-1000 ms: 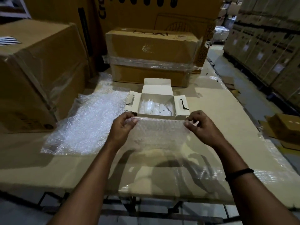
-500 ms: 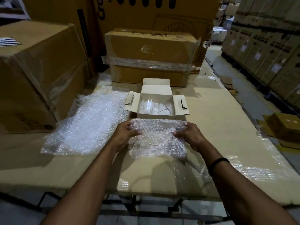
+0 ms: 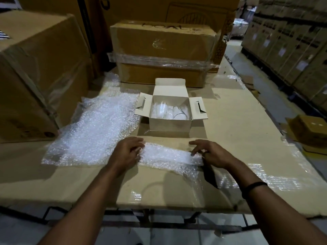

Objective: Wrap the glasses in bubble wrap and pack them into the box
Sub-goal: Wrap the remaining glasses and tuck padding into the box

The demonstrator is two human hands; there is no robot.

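In a dim warehouse lined with taped brown cardboard cartons (image 3: 164,43), a person works at a cardboard-covered tabletop (image 3: 238,121). The left hand (image 3: 127,152) curls its fingers over the left end of a small sheet of clear bubble wrap (image 3: 169,156) lying flat just in front of an open white cardboard box (image 3: 170,124). The right hand (image 3: 210,154) rests bent fingertips on the sheet's right end; whether its thumb pinches underneath cannot be told. Clear drinking glasses (image 3: 164,110) stand inside the box, some apparently wrapped already. A larger sheet of bubble wrap (image 3: 99,128) lies spread to the left. The small sheet looks light, limp and springy, best held by its ends. The glasses are likely smooth, slippery and fragile, best grasped round the body.
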